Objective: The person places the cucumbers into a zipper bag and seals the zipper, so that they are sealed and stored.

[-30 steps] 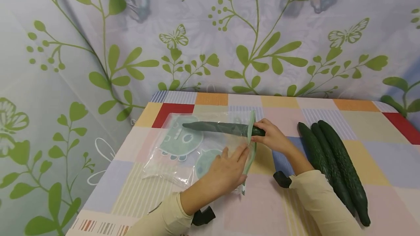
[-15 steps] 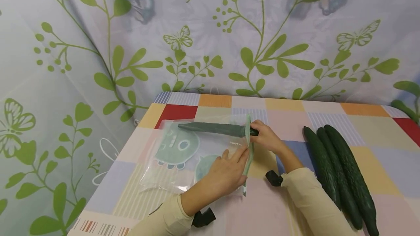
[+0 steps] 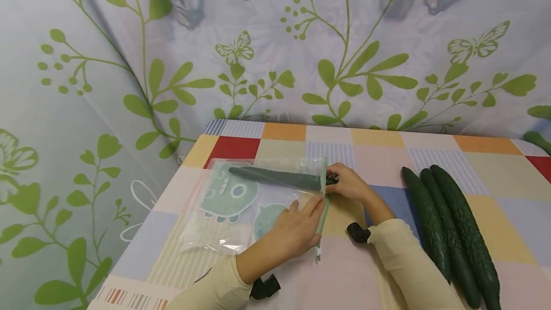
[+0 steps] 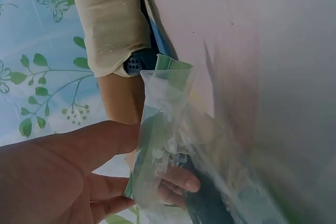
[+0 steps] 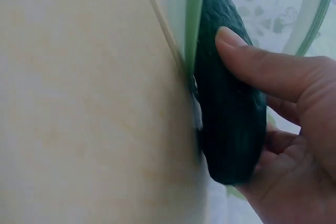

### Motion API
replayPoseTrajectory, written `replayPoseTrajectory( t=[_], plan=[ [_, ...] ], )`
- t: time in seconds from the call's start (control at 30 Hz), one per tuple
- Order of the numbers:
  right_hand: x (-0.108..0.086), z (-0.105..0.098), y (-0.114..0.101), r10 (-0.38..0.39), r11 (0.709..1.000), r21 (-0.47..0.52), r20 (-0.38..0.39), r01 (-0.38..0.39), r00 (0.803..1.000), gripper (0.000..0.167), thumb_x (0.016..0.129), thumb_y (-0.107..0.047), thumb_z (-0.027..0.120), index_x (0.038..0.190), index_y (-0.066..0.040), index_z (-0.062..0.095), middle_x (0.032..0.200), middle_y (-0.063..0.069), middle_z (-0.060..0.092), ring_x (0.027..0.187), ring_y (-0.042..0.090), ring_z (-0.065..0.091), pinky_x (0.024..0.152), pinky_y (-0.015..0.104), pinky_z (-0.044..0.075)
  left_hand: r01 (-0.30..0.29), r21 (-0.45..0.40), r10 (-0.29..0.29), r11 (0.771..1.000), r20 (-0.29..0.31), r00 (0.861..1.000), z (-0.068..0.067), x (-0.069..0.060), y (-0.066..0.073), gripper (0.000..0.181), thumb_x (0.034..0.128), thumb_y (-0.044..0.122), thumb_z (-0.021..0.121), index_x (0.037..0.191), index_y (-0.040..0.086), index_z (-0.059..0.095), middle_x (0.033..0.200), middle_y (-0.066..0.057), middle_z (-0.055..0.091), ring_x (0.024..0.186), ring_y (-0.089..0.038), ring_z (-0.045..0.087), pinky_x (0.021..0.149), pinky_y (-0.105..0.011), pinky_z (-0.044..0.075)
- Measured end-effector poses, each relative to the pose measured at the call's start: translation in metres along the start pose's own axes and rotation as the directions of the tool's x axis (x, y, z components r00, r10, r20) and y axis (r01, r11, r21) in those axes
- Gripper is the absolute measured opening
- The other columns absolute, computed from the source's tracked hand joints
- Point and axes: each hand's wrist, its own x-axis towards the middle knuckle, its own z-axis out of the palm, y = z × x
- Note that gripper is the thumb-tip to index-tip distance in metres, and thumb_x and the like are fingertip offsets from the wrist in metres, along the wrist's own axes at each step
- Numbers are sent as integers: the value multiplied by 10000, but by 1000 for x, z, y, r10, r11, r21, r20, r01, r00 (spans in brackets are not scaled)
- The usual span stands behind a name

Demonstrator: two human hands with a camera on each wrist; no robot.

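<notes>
A clear zip bag (image 3: 193, 233) with pale green cartoon prints lies flat, its green-edged mouth facing right. Most of one cucumber (image 3: 275, 178) lies inside it, tip pointing left. At the mouth, my right hand (image 3: 348, 183) grips the cucumber's end, which sticks out past the green edge; the right wrist view shows the thumb on the near side of that end (image 5: 231, 124) and fingers behind. My left hand (image 3: 286, 233) holds the bag by its mouth, the green zip strip (image 4: 149, 145) between thumb and fingers in the left wrist view.
Three more cucumbers (image 3: 452, 233) lie side by side on the right of the table. A patchwork cloth (image 3: 327, 276) covers the tabletop. Behind it hangs a leaf-patterned curtain (image 3: 258, 23). Black wrist straps (image 3: 264, 287) show beneath both sleeves.
The cucumber has slid left, farther into the bag, and less of its end sticks out. My right hand has moved left with it. My left hand keeps its hold; the head view shifted slightly.
</notes>
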Motion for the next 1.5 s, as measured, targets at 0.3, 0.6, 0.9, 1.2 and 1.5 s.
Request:
replayPoseTrajectory(
  t=[0.3, 0.6, 0.9, 1.2, 1.5],
  plan=[
    [-7, -20, 9, 24, 994, -109, 197, -3, 980, 517, 750, -252, 742, 1132, 26, 533, 1061, 213, 551, 964, 324, 533, 820, 452, 451, 7, 17, -8, 1000, 63, 998, -2, -3, -3, 674, 830, 419, 612, 1386, 132, 363, 1439, 56, 292, 1054, -320, 558, 672, -332, 501],
    [-11, -26, 16, -42, 998, 64, 316, 23, 948, 273, 890, -220, 575, 974, 40, 587, 765, 72, 619, 664, 141, 556, 613, 291, 475, 5, 25, -6, 1000, 63, 998, -1, -2, -4, 676, 821, 405, 615, 1386, 131, 363, 1435, 52, 304, 1031, -325, 564, 651, -329, 495],
    [-14, -25, 13, -115, 878, 467, 421, -106, 899, 338, 938, -209, 494, 881, 118, 560, 670, -12, 559, 514, 40, 472, 504, 216, 419, 14, 55, -16, 998, 35, 999, -2, 0, 0, 703, 809, 328, 633, 1406, 121, 323, 1455, 40, 266, 1121, -378, 519, 780, -401, 497],
    [-13, -19, 25, -305, 645, 754, 401, -123, 864, 295, 962, -73, 386, 848, -104, 656, 710, -79, 592, 529, -16, 472, 483, 122, 355, 15, 95, -17, 995, 19, 1000, -4, 2, 2, 753, 781, 333, 688, 1408, 138, 320, 1457, 49, 251, 1110, -368, 526, 781, -408, 496],
    [-9, -11, 19, -332, 602, 794, 352, -91, 875, 306, 957, -53, 396, 899, -143, 683, 664, -78, 604, 489, -23, 497, 468, 119, 372, -10, 146, 15, 989, -34, 999, -2, 2, 5, 749, 781, 341, 687, 1413, 155, 331, 1450, 66, 287, 1094, -344, 550, 771, -389, 504]
  ],
)
